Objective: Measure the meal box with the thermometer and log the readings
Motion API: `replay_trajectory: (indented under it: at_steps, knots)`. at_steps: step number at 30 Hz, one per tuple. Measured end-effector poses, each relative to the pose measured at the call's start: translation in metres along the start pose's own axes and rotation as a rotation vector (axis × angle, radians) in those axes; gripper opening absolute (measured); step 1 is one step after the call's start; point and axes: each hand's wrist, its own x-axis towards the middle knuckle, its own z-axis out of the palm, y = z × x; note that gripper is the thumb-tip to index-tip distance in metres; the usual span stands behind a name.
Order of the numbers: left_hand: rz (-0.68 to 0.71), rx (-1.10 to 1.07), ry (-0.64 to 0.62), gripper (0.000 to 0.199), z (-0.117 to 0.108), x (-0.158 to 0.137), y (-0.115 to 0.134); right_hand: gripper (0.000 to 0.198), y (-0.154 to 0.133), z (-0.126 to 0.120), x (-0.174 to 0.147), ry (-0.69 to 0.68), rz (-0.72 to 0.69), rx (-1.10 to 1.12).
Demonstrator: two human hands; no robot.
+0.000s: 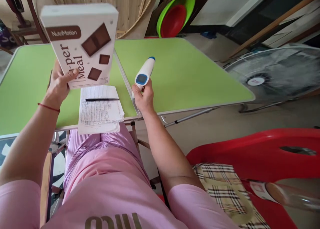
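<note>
My left hand (60, 83) grips the lower left corner of a white box (96, 63) printed with brown chocolate pieces, its thumb across the front. The box is held up above the table, its printed face toward me. Closed around the handle of a white and blue infrared thermometer (146, 70) is my right hand (144, 97); the thermometer's small screen faces me and its nose points away. Between the hands, written sheets of paper (100, 112) lie at the table's near edge, with a black pen (102, 99) across them.
The green folding table (190, 75) has a seam down its middle. To the right stand a large fan (275, 75) and a red plastic chair (250, 145) bearing a checked cloth (222, 189) and a clear jar (292, 194). Green and red basins (173, 20) lean behind the table.
</note>
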Motion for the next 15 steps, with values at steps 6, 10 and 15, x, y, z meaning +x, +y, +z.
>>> replay_trajectory:
  at_steps: [6, 10, 15]
  knots:
    - [-0.036, -0.107, -0.006, 0.068, 0.004, 0.003, -0.041, 0.057, 0.004, -0.003, -0.002, -0.054, -0.001, -0.029]
    - [-0.076, -0.097, -0.047, 0.068, 0.003, -0.006, -0.054, 0.059, 0.002, -0.002, -0.003, -0.064, -0.051, -0.146]
    - [-0.109, 0.001, 0.01, 0.075, -0.002, -0.005, -0.059, 0.055, -0.003, 0.001, -0.004, -0.126, -0.096, -0.333]
